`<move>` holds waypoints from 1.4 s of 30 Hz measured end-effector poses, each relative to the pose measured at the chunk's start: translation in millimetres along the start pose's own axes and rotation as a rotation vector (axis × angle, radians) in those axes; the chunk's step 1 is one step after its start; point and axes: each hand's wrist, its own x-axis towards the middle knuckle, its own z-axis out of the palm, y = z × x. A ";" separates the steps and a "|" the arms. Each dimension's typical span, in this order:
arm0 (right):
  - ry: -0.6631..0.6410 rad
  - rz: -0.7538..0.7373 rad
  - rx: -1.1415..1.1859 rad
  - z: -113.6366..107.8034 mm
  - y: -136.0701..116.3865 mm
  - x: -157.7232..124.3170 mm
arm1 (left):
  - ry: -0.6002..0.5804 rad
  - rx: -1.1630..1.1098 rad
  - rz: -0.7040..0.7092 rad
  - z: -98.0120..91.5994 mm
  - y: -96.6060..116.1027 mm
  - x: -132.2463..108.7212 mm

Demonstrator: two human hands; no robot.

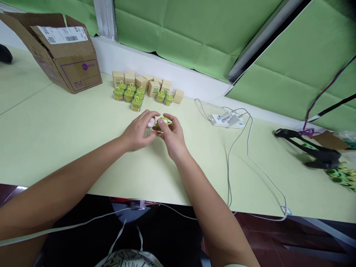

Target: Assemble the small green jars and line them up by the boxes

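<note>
1. My right hand (pixel 175 141) pinches a small green item (pixel 164 120) above the counter (pixel 205 167), thumb laid across it.
2. The fingers of my left hand (pixel 136 130) curl around a pale round piece (pixel 151 122), just beside the green item.
3. I judge the step in hand to be close two-handed handling; the next move calls for a steady right pinch and a light left hold.
4. My fingers cover much of both pieces — I can't tell whether they touch, or what the pale one is.
5. Beyond, green-lidded jars (pixel 129 95) stand before small cardboard boxes (pixel 154 89), partly blocking them.
6. Farther out, the big carton's (pixel 79 70) contents are hidden — and a black object (pixel 5 54) is cut off at the left edge.
</note>
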 end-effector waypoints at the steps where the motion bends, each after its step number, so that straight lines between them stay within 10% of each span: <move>1: -0.004 0.011 -0.020 0.1 0.1 -0.3 | -0.004 0.001 -0.029 -0.6 -0.1 0.0; 16: 0.014 -0.175 -0.127 -5.9 30.7 18.3 | -0.162 0.063 -0.407 -3.2 -15.8 3.0; 24: 0.086 -0.305 -0.206 -11.5 27.3 19.5 | -0.347 0.233 -0.364 0.1 -12.6 -1.1; 42: 0.047 -0.274 -0.204 -7.4 24.0 13.1 | -0.365 0.400 -0.318 -9.7 -7.7 1.6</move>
